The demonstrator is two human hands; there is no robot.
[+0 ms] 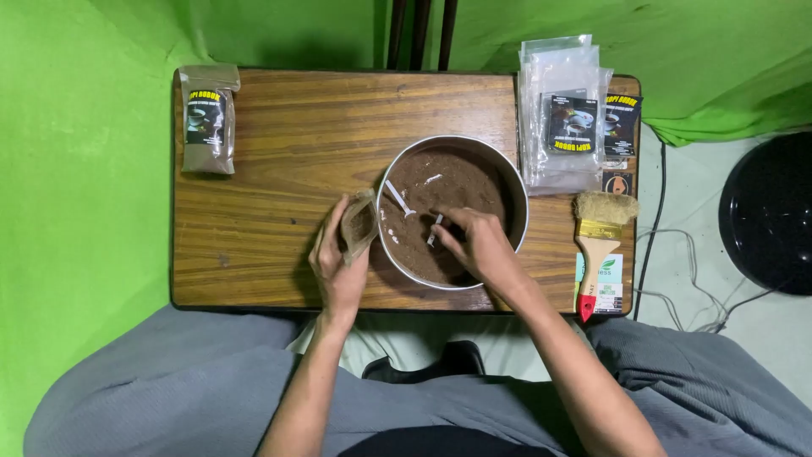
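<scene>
Green cloth surrounds the wooden worktop (271, 152). 1 filled pouch (208, 118) lies well left of the grips; a stack of empty pouches (562, 110) waits to the right, so most filling looks undone. Left hand (337, 262) is closed around an open pouch (359, 224), just beside the bowl (518, 190). Right hand (478, 245) pinches a small scoop (435, 230) in the brown powder (457, 182).
</scene>
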